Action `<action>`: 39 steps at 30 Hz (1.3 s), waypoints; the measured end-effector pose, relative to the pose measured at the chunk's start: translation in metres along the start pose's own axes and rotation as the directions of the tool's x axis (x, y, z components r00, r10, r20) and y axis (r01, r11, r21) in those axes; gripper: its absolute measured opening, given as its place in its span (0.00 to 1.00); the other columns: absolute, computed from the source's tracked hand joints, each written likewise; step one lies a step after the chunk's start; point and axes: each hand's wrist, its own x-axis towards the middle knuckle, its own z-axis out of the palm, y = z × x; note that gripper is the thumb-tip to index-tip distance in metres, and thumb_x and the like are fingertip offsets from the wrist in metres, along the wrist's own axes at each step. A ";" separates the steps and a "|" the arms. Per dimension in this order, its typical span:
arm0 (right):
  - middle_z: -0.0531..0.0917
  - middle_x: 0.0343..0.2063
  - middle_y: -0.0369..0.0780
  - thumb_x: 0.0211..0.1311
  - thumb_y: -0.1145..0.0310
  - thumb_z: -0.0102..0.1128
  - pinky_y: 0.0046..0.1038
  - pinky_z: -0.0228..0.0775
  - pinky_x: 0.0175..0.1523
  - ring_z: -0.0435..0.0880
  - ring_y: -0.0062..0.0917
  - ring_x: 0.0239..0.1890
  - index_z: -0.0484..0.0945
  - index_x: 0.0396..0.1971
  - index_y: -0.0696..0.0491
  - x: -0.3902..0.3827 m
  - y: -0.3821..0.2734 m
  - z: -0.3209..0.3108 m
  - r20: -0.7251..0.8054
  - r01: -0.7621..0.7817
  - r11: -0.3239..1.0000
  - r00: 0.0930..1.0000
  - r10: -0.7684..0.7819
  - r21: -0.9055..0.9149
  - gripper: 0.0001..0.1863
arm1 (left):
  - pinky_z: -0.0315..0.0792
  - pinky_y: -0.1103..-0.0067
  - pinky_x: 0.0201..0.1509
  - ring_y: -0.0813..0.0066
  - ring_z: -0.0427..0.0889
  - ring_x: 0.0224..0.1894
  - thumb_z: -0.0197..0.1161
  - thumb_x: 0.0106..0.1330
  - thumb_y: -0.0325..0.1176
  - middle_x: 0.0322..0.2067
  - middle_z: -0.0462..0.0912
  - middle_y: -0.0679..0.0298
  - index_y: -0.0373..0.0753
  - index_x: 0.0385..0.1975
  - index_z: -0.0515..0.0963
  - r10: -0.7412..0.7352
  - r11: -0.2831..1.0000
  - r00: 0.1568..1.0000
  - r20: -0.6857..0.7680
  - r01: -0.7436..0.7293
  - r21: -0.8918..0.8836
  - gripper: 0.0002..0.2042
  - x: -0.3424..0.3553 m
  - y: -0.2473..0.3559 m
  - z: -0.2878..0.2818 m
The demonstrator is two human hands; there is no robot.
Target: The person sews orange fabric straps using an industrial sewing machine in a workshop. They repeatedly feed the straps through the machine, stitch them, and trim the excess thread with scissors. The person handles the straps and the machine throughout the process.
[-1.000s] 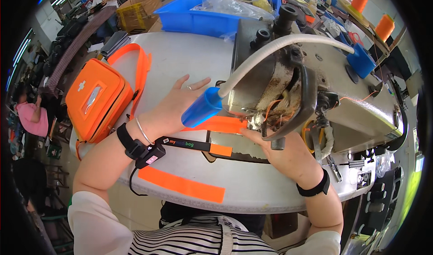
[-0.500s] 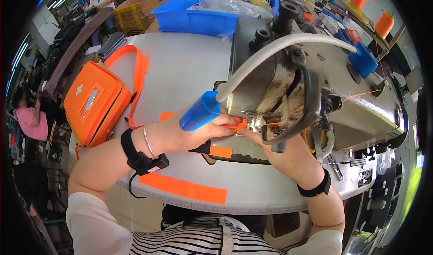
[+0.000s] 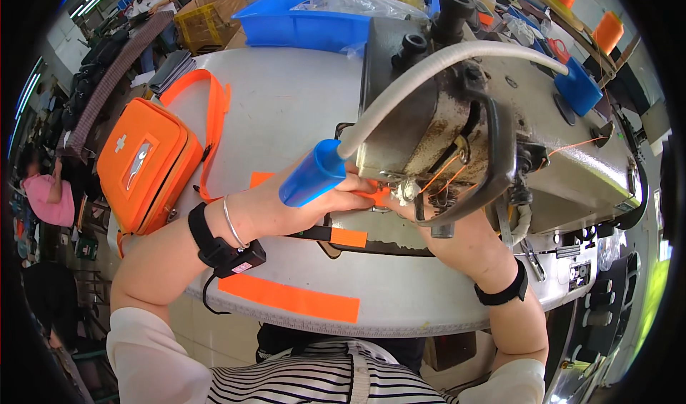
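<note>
Both my hands are at the needle area of a large sewing machine (image 3: pixel 564 143). My left hand (image 3: pixel 314 202) comes in from the left, its fingertips pressed together on a small piece of orange fabric (image 3: pixel 380 197) under the machine head. Across from it, my right hand (image 3: pixel 457 243) is close to the same fabric, but the machine head and its curved guard (image 3: pixel 500 161) hide most of its fingers. Orange thread (image 3: pixel 441 174) runs down the front of the head. A blue funnel-shaped piece (image 3: pixel 312 175) on a pale flexible tube hangs over my left hand.
An orange first-aid bag (image 3: pixel 148 165) with a strap lies at the left. Near the front edge is a flat orange strip (image 3: pixel 289 298); a smaller orange piece (image 3: pixel 349 237) lies by the machine bed. A blue bin (image 3: pixel 300 29) stands behind. Tweezers (image 3: pixel 533 260) lie at right.
The thread on the machine head now stretches upward to a raised lever, where before it sat lower. Both hands stay at the orange fabric with hardly any shift.
</note>
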 end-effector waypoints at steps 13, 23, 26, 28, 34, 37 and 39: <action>0.82 0.23 0.44 0.48 0.75 0.56 0.38 0.75 0.33 0.82 0.43 0.29 0.80 0.23 0.54 -0.007 0.010 0.009 -0.138 -0.076 0.997 0.988 0.071 -0.034 0.04 | 0.70 0.68 0.57 0.58 0.76 0.52 0.62 0.55 0.21 0.46 0.80 0.62 0.38 0.42 0.83 0.006 0.999 1.000 0.016 -0.005 -0.033 0.14 -0.002 -0.005 0.010; 0.81 0.24 0.44 0.50 0.75 0.56 0.39 0.72 0.33 0.81 0.41 0.28 0.81 0.33 0.53 -0.005 0.008 0.010 -0.072 -0.053 0.998 0.996 0.051 -0.027 0.09 | 0.70 0.69 0.56 0.61 0.75 0.52 0.63 0.57 0.22 0.45 0.79 0.62 0.39 0.43 0.83 -0.004 1.000 1.000 0.017 0.005 -0.019 0.13 -0.001 -0.008 0.015; 0.80 0.21 0.43 0.52 0.76 0.53 0.38 0.72 0.29 0.82 0.39 0.25 0.80 0.41 0.48 -0.003 0.007 0.013 -0.053 0.007 0.997 0.999 -0.012 -0.077 0.16 | 0.70 0.69 0.56 0.61 0.75 0.52 0.62 0.57 0.23 0.45 0.80 0.62 0.40 0.42 0.83 -0.012 1.000 0.999 0.040 0.012 0.004 0.13 0.000 -0.007 0.013; 0.79 0.20 0.42 0.53 0.77 0.52 0.37 0.71 0.28 0.82 0.38 0.25 0.78 0.47 0.44 -0.002 0.006 0.018 -0.057 0.037 0.993 0.997 -0.044 -0.116 0.20 | 0.71 0.69 0.56 0.61 0.76 0.51 0.61 0.57 0.23 0.45 0.80 0.62 0.39 0.43 0.83 0.003 1.000 1.000 0.022 -0.003 0.007 0.13 0.001 -0.005 0.012; 0.81 0.47 0.42 0.55 0.80 0.55 0.38 0.68 0.57 0.79 0.38 0.51 0.82 0.50 0.45 0.001 -0.015 0.007 0.088 -0.099 0.979 0.989 0.116 -0.176 0.23 | 0.72 0.69 0.58 0.61 0.77 0.53 0.60 0.59 0.25 0.49 0.80 0.62 0.39 0.44 0.82 0.044 0.997 0.999 -0.022 -0.042 0.058 0.13 -0.001 -0.005 0.013; 0.82 0.47 0.41 0.55 0.80 0.54 0.38 0.68 0.58 0.79 0.37 0.51 0.83 0.50 0.45 0.000 -0.016 0.007 0.064 -0.101 0.978 0.991 0.114 -0.185 0.23 | 0.72 0.70 0.60 0.60 0.77 0.54 0.60 0.61 0.26 0.51 0.80 0.61 0.38 0.44 0.81 0.035 0.999 0.999 -0.027 -0.033 0.040 0.12 0.000 -0.003 0.012; 0.82 0.47 0.41 0.55 0.81 0.55 0.38 0.67 0.58 0.79 0.36 0.51 0.83 0.50 0.45 -0.001 -0.014 0.009 0.050 -0.099 0.982 0.993 0.109 -0.158 0.23 | 0.72 0.70 0.60 0.60 0.77 0.55 0.60 0.62 0.27 0.52 0.80 0.60 0.38 0.44 0.81 0.020 0.999 1.000 -0.006 -0.019 0.044 0.11 0.000 -0.003 0.011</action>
